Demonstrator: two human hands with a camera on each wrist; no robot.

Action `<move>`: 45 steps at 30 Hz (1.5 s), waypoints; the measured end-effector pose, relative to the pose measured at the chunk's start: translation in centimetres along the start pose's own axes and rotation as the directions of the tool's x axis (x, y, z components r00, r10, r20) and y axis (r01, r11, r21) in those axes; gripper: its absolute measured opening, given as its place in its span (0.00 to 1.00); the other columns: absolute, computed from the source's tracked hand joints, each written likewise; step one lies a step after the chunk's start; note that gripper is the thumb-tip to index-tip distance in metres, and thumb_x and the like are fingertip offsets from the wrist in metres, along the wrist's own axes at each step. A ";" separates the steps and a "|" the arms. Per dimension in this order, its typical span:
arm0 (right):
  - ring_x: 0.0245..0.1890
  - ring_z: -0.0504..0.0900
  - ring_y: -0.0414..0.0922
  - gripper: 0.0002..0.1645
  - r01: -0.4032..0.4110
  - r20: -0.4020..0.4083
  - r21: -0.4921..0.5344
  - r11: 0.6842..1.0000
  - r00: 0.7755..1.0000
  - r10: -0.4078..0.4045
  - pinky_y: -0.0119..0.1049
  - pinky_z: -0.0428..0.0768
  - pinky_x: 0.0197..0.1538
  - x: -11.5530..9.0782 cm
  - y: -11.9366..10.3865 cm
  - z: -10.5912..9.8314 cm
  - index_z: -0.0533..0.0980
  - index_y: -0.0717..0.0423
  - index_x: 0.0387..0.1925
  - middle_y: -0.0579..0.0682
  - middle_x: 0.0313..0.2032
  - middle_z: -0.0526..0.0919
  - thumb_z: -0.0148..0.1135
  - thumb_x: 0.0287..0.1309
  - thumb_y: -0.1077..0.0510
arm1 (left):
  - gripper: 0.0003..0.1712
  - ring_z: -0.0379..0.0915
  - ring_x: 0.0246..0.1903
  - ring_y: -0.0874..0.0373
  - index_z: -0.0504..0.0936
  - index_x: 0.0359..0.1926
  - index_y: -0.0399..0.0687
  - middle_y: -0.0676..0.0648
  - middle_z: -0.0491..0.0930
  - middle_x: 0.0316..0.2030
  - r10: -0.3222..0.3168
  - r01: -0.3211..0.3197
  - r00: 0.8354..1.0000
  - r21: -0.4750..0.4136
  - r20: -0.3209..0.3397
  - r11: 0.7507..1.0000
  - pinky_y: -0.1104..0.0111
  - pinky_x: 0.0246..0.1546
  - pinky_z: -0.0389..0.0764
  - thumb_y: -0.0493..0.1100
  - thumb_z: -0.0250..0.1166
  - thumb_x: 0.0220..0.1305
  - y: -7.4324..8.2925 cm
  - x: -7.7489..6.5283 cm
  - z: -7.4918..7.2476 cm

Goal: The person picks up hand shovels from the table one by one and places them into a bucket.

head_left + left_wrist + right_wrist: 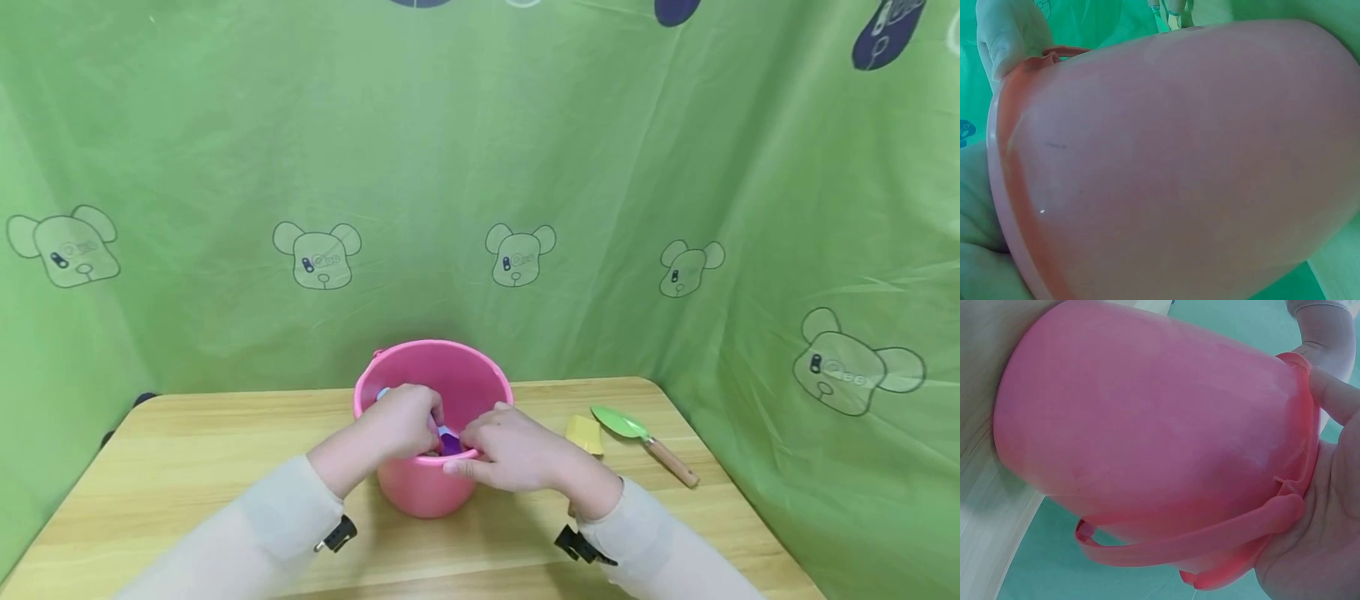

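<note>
A pink bucket (423, 492) stands upright on the table. My left hand (401, 421) reaches down over its near-left rim, fingers bent into the opening. Right by those fingertips is a purple thing (451, 444) with a pale blue part, mostly hidden in the bucket; I cannot tell whether the hand holds it. A light blue piece (383, 392) peeks out behind the left hand. My right hand (517, 450) grips the near-right rim, thumb outside and fingers inside. In the right wrist view the bucket's handle (1179, 548) hangs down along its side.
Right of the bucket, a small yellow cup-shaped piece (584, 434) lies on the wooden table (202, 467). Beside it is a trowel (670, 461) with a green blade and wooden handle. Green cloth (420, 167) with printed bear heads surrounds the table at the back and sides.
</note>
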State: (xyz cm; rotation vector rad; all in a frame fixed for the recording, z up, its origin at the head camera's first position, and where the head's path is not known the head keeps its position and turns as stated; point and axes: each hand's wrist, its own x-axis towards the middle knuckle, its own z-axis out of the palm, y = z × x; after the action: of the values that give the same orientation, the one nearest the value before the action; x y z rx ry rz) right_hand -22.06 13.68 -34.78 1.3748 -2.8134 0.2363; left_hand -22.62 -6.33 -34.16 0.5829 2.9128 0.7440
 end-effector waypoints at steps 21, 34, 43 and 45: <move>0.26 0.67 0.38 0.29 -0.014 0.009 0.005 1.000 1.000 0.014 0.39 0.66 0.45 -0.1 0.0 -0.1 0.67 0.42 0.19 0.36 0.19 0.65 0.50 0.68 0.29 | 0.09 0.71 0.19 0.61 0.79 0.21 0.49 0.54 0.76 0.18 -0.003 -0.001 0.998 0.054 0.068 0.999 0.69 0.23 0.74 0.38 0.72 0.51 0.3 -0.4 -0.6; 0.26 0.66 0.38 0.27 -0.009 0.002 -0.010 1.000 1.000 0.009 0.38 0.66 0.45 -0.1 -0.1 0.0 0.67 0.42 0.19 0.36 0.20 0.65 0.53 0.68 0.32 | 0.06 0.71 0.23 0.58 0.77 0.24 0.46 0.50 0.76 0.20 -0.103 0.076 0.980 0.156 0.172 0.985 0.66 0.27 0.74 0.34 0.67 0.51 1.1 0.2 -0.7; 0.25 0.66 0.37 0.28 -0.005 0.000 -0.007 1.000 1.000 0.005 0.38 0.66 0.44 -0.1 -0.1 0.0 0.67 0.42 0.19 0.36 0.19 0.65 0.52 0.68 0.31 | 0.06 0.71 0.26 0.57 0.78 0.24 0.46 0.50 0.77 0.22 -0.116 0.086 0.979 0.176 0.169 0.981 0.65 0.31 0.74 0.34 0.66 0.53 1.0 0.3 -0.6; 0.26 0.66 0.38 0.28 -0.005 -0.001 -0.007 1.000 1.000 0.005 0.38 0.66 0.45 -0.1 -0.1 0.0 0.67 0.42 0.19 0.36 0.19 0.65 0.52 0.68 0.31 | 0.07 0.71 0.25 0.57 0.77 0.23 0.46 0.50 0.77 0.22 -0.116 0.088 0.980 0.171 0.164 0.981 0.65 0.30 0.73 0.34 0.66 0.53 0.9 0.3 -0.6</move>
State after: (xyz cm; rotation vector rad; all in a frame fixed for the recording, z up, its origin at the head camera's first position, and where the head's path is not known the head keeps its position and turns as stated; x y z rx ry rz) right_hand -21.93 13.66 -34.81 1.3658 -2.8145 0.2266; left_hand -22.67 -5.74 -33.23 0.4796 2.8318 0.4229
